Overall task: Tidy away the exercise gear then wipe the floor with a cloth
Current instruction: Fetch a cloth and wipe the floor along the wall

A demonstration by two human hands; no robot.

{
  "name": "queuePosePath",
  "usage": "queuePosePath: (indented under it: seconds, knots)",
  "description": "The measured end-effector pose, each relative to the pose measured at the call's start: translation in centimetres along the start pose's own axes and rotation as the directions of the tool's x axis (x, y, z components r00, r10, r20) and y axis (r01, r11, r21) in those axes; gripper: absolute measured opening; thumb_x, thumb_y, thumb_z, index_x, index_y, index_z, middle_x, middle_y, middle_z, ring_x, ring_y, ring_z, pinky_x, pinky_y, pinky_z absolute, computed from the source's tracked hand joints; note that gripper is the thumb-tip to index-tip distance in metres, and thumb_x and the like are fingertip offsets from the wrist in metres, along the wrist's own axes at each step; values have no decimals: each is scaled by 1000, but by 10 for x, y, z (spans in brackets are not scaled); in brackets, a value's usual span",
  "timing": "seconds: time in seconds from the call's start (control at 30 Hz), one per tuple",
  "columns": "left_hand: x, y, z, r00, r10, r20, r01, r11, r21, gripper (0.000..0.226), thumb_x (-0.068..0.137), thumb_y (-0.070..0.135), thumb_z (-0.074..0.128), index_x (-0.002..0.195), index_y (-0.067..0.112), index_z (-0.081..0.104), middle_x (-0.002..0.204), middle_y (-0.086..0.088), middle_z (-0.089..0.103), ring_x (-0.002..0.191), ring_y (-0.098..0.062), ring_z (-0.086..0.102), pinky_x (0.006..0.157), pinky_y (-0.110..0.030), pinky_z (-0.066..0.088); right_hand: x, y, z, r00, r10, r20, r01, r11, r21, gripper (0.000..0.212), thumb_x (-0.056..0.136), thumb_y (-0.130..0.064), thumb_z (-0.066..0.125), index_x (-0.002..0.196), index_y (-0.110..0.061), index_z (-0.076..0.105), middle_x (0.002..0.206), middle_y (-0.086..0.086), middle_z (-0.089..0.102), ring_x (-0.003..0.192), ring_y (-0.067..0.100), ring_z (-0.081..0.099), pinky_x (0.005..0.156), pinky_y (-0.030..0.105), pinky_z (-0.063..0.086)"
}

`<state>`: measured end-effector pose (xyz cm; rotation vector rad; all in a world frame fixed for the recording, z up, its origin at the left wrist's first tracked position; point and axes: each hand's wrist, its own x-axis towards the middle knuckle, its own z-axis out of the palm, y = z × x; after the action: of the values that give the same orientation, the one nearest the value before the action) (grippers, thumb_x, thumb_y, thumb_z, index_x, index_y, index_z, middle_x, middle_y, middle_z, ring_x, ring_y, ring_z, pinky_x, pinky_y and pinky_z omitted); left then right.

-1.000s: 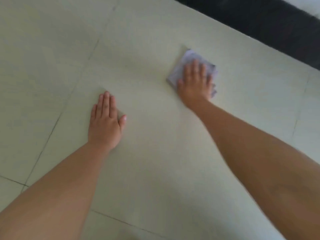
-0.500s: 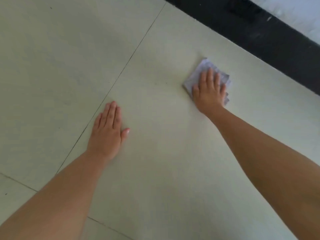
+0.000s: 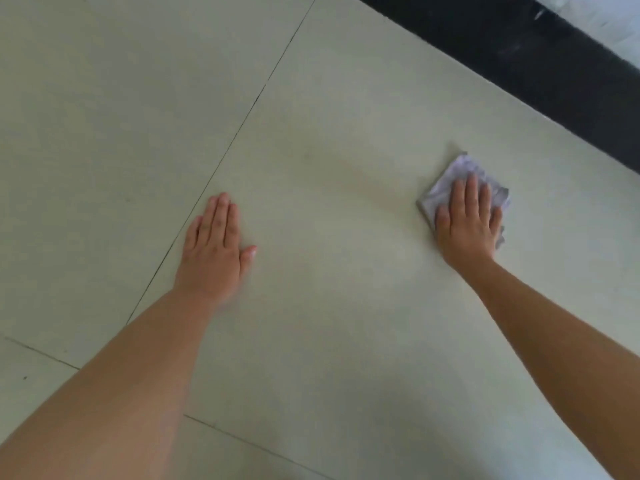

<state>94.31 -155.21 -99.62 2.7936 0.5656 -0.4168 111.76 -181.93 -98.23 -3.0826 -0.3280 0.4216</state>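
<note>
right hand (image 3: 465,221) flat, fingers straight, pressing folded cloth (image 3: 450,178) onto floor tile (image 3: 346,306) at 2 o'clock; left hand (image 3: 213,251) flat, bracing at 9; keep even pressure, overlap strokes toward dark border (image 3: 519,64)

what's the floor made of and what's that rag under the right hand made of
Floor: looks like large ceramic or stone tiles, pale cream with a smooth, faintly glossy finish; thin dark grout lines separate the slabs.
Rag: seems a soft woven or knit fabric, pale lavender-grey, matte; it is folded, with limp, wrinkled edges. The exact fibre can't be told. The right hand presses flat on it.
</note>
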Motion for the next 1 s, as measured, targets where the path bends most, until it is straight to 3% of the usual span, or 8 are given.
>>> queuePosePath:
  seconds: [0.07, 0.17, 0.3, 0.43, 0.6, 0.73, 0.83, 1.0]
  knots:
    - [0, -1, -2, 999, -15, 41, 15, 1000, -14, 91, 74, 49, 3, 145, -6, 18, 156, -19, 13, 145, -29, 11, 117, -44, 11, 40, -50, -10, 995, 71, 75, -77, 993, 88, 55, 101, -36, 19, 150, -16, 6, 160, 3, -1, 148, 22, -2, 119, 45, 0]
    - [0, 1, -5, 997, -32, 71, 34, 999, -29, 85, 79, 48, 8, 146, -4, 14, 157, -18, 7, 147, -29, 6, 118, -42, 7, 9, -116, 9, 959, -244, 147, 237, 970, 60, 55, 100, -38, 18, 150, -19, 5, 160, 0, -3, 148, 22, -5, 118, 43, -5]
    - [-1, 5, -11, 992, -62, 110, 63, 998, -1, 68, 92, 34, 25, 147, -3, 7, 158, -16, 0, 147, -27, -1, 119, -39, 1, -134, -113, 64, 833, -549, 72, 546, 835, 65, 56, 100, -39, 10, 134, -18, 48, 149, 2, 40, 146, 24, 17, 115, 41, -1]
    - [-3, 11, -14, 987, -89, 136, 84, 996, 42, 64, 100, 22, 35, 148, -3, 1, 158, -16, -6, 147, -27, -7, 119, -37, -2, -210, -48, 82, 743, -660, 111, 655, 751, 78, 50, 101, -40, 7, 145, -25, 24, 158, -6, -14, 147, 15, -13, 118, 41, -2]
    - [-22, 24, -15, 979, -202, 12, 202, 978, -52, 57, 101, 18, 30, 147, -5, 5, 158, -20, -2, 147, -30, -4, 119, -35, 0, -155, 7, 49, 948, -296, 117, 304, 951, -59, 65, 96, -48, -1, 144, -15, 29, 156, 7, 25, 147, 22, 0, 117, 34, -12]
    - [-71, -6, -9, 953, -302, -17, 297, 946, -130, 52, 101, 13, 31, 144, -11, 14, 155, -25, 8, 146, -35, 5, 119, -39, 5, -102, -84, 27, 945, -197, 259, 186, 980, 68, 57, 100, -39, 20, 150, -19, 2, 160, 1, -7, 148, 22, -9, 118, 42, -7]
    - [-112, -32, -4, 937, -349, -28, 340, 925, -170, 61, 91, 20, 25, 140, -16, 23, 151, -32, 19, 143, -42, 15, 117, -44, 11, -121, -160, 35, 793, -541, 280, 520, 840, 152, 54, 101, -34, 22, 150, -20, 5, 160, 0, -3, 148, 22, -6, 118, 46, -8]
    - [-133, -26, 1, 961, -266, 76, 276, 929, -245, 51, 98, 12, 30, 142, -12, 23, 153, -25, 18, 145, -35, 14, 119, -39, 9, -225, -137, 76, 522, -805, 282, 836, 548, 15, 52, 84, -38, 27, 120, -28, 64, 130, -10, 61, 126, 17, 53, 115, 41, 6]
